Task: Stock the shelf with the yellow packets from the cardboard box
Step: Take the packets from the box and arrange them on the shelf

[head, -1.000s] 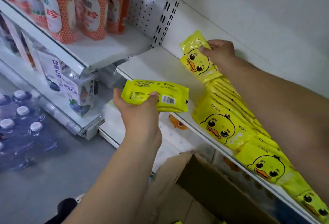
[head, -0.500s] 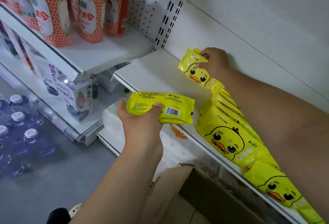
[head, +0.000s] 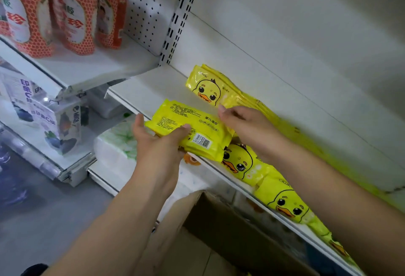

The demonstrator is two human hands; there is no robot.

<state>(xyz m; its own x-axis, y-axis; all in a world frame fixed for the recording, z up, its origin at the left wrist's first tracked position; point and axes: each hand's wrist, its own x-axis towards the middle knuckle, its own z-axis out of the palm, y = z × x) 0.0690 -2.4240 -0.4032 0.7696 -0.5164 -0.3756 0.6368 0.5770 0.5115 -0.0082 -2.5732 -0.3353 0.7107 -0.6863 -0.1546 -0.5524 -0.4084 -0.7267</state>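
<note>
A flat yellow plastic packet [head: 197, 120], barcode side up, is held at its left end by the left hand [head: 153, 144], with the thumb pressed on its upper face, just above the front edge of the white metal shelf [head: 149, 87]. The right hand [head: 247, 126] is seen at the packet's right end with fingers curled; whether it grips the packet cannot be told. A row of yellow duck-printed packets [head: 206, 89] is leaned along the shelf behind. A brown cardboard box [head: 230, 227] is seen open below.
</note>
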